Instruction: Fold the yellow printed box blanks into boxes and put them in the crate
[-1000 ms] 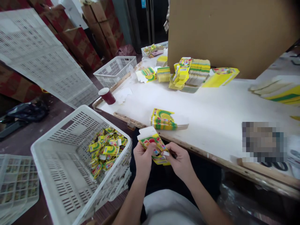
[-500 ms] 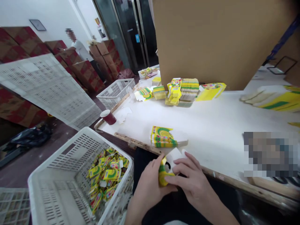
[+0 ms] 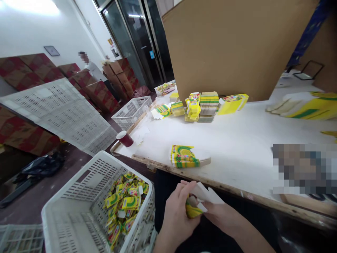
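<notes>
Over my lap, just off the table edge, my left hand (image 3: 179,207) is wrapped round a small yellow-and-green carton (image 3: 193,209) with white flaps standing up at its open end. My right hand (image 3: 219,216) is at the same carton, its fingers largely hidden behind the white flaps. A fanned stack of flat yellow cartons (image 3: 184,156) lies on the white table (image 3: 237,140) just beyond my hands. To the left, a white plastic crate (image 3: 71,207) holds several folded yellow cartons (image 3: 131,202).
Stacked carton bundles (image 3: 207,103) stand before a large cardboard panel (image 3: 226,49). A dark red cup (image 3: 125,139) sits at the table's left corner. Another crate (image 3: 131,110) is beyond it. A person (image 3: 94,71) stands among boxes at the back left. A pixelated patch covers the right side.
The view has tilted up slightly. My right hand has moved lower and its fingers have gone behind the flaps, which now lean to the right. My left hand still holds the carton.
</notes>
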